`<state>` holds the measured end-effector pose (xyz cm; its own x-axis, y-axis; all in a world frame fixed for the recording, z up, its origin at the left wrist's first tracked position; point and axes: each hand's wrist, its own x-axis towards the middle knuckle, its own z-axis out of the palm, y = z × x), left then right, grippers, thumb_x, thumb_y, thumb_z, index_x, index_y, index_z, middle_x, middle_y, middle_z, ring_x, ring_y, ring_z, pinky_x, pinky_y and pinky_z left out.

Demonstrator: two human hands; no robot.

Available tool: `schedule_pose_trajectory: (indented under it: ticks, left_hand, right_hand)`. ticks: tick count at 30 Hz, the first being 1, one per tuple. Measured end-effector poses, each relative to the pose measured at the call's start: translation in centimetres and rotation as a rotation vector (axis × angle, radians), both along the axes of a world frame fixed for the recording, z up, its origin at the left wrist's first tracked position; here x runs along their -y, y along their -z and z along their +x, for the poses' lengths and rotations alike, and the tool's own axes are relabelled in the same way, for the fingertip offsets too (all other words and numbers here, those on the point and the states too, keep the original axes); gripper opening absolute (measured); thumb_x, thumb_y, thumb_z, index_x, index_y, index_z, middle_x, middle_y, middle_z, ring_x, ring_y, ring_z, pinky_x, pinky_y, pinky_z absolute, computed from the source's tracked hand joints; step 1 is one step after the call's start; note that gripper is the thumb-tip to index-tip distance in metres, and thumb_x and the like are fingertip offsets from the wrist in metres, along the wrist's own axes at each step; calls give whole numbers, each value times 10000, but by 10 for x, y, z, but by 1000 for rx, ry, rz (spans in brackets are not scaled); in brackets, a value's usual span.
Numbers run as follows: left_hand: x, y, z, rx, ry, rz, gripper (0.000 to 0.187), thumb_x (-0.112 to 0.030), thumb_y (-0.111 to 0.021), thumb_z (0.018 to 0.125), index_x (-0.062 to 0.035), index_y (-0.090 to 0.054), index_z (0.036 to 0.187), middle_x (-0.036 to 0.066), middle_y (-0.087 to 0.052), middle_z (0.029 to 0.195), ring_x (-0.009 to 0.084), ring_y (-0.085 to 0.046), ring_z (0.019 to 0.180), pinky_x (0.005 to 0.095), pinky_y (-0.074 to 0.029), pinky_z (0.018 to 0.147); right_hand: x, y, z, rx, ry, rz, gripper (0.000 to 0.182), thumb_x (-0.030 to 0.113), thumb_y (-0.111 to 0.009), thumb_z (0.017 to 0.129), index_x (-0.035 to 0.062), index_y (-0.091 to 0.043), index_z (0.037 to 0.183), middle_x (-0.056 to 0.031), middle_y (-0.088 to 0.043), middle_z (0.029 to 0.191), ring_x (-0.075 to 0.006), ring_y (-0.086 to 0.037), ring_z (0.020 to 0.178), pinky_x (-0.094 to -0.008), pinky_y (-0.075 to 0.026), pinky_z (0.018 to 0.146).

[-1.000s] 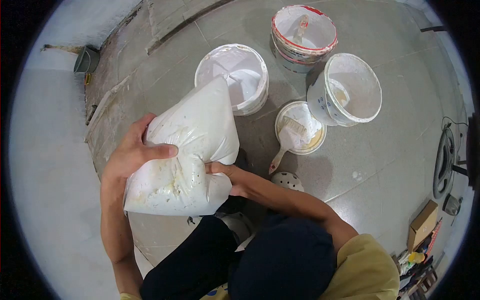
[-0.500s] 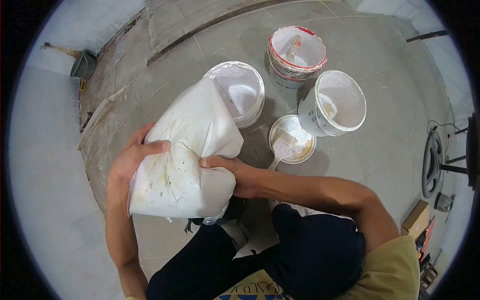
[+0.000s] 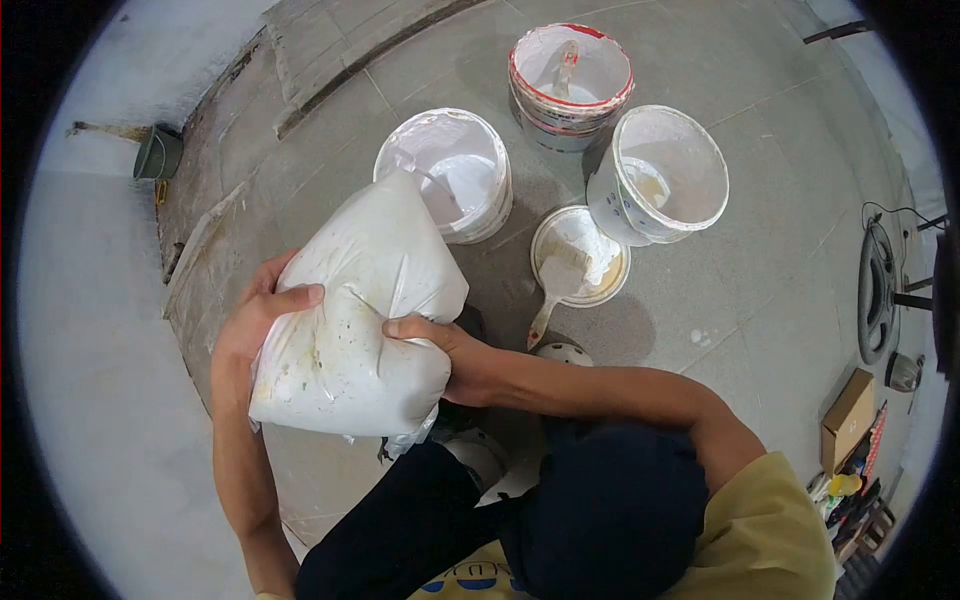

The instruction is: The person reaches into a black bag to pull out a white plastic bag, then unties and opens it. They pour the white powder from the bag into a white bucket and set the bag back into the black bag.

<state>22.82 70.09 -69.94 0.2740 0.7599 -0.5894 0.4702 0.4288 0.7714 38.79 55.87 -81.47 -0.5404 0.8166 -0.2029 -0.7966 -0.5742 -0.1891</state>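
Note:
A bulky white plastic bag [image 3: 350,330], specked with yellowish stains, is held up in front of my knees. My left hand [image 3: 262,310] grips its left side, thumb on top. On its right side my right hand [image 3: 450,355] is closed round the plastic, thumb pressed into a fold. The bag's upper corner lies at the near rim of a white bucket [image 3: 498,205] with white material inside. To the right a flat brush [image 3: 558,283] rests on a round lid [image 3: 612,285] smeared with white.
A red-rimmed bucket [image 3: 560,130] holding a brush stands farther back, beside another white bucket [image 3: 610,200]. A steering wheel [image 3: 878,290] and a cardboard box [image 3: 848,420] are at the right. A dark bucket [image 3: 160,155] is by the left wall.
The bag and both hands have moved slightly left. The bag's top has drawn back from over the bucket, showing more of the bucket's inside. The view has shifted a little.

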Motion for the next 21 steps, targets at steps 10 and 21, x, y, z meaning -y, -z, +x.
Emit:
schedule_pose_trajectory:
  ticks: [10,21]
  left_hand:
    - [6,5,8,-40,-12,54,783,-88,-813,689,93,-414,1337,221,-561,1231,283,-582,1108,365,-451,978]
    - [-2,15,-3,-66,40,55,797,-106,-832,684,92,-416,1335,216,-549,1241,282,-565,1130,359,-418,1010]
  right_hand:
    - [1,10,4,-34,56,26,727,383,-690,853,37,-364,1404,-128,-535,1301,-232,-578,1158,-399,-472,1001]
    - [1,21,-3,-33,13,-6,742,411,-685,854,41,-360,1408,-114,-551,1280,-231,-582,1143,-396,-470,992]
